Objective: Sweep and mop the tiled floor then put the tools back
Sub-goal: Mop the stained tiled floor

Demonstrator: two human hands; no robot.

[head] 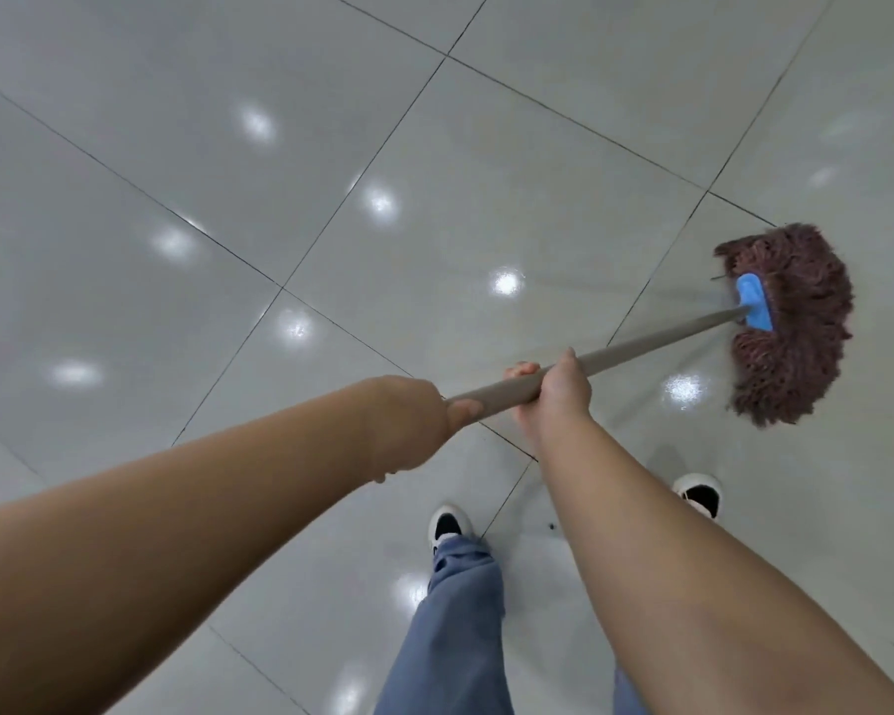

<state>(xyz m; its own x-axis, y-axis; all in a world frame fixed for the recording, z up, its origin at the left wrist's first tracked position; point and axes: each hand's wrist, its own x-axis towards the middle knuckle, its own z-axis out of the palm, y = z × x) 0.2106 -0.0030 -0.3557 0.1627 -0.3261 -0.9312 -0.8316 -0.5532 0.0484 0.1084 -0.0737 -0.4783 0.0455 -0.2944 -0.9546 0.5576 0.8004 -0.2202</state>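
Note:
A mop with a brown string head (796,322) and a blue clamp (754,301) rests flat on the pale grey tiled floor (434,172) at the right. Its grey handle (656,338) slants down-left to my hands. My right hand (556,392) grips the handle lower down, nearer the mop head. My left hand (414,420) grips the upper end of the handle, close behind the right hand. The floor around the mop head looks wet and shiny.
My left shoe (447,523) and right shoe (700,492) stand on the tiles below the hands, with blue trouser legs (455,611). A small dark speck (552,527) lies between the feet. Dark grout lines cross the glossy floor, which reflects ceiling lights.

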